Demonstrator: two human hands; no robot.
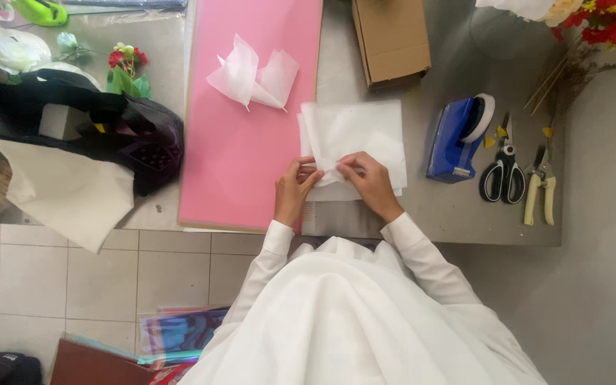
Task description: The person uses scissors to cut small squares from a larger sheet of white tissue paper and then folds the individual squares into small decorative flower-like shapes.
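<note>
A stack of white tissue sheets (361, 132) lies on the grey table (429, 214), partly over a large pink sheet (240, 153). My left hand (294, 191) and my right hand (371, 182) pinch the near edge of the top white sheet between them, gathering it into a small fold at the middle. Both wrists are in white sleeves. Further back on the pink sheet rests a folded white tissue piece (251, 75) with pointed corners.
A blue tape dispenser (458, 139), black scissors (502, 171) and cream-handled pruners (540, 189) lie to the right. A cardboard box (390, 39) stands behind. A black bag (101, 121), white paper and artificial flowers (126, 68) crowd the left. Red flowers (607, 25) sit top right.
</note>
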